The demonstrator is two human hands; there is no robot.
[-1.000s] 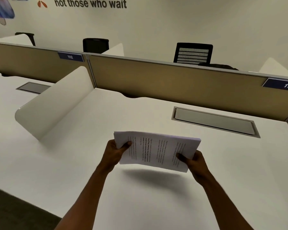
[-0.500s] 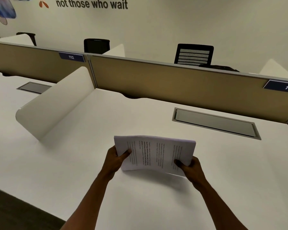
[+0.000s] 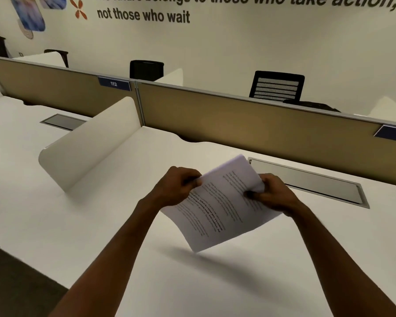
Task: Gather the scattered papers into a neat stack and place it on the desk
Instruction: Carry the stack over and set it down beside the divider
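Observation:
A stack of printed white papers [image 3: 217,209] hangs above the white desk [image 3: 82,225], turned at an angle with one corner pointing down. It casts a shadow on the desk below. My left hand [image 3: 177,187] grips the stack's upper left edge. My right hand [image 3: 273,194] grips its upper right edge, thumb on the printed face. Both forearms reach in from the bottom of the view. No loose sheets lie on the desk.
A white curved side divider [image 3: 87,147] stands to the left. A tan partition [image 3: 249,126] runs along the back. A grey cable hatch [image 3: 311,184] is set into the desk behind the papers. Black chairs [image 3: 277,85] stand beyond the partition.
The stack was held level and low near the desk; now both hands have lifted it and rotated it so one corner points down. The camera has tilted upward.

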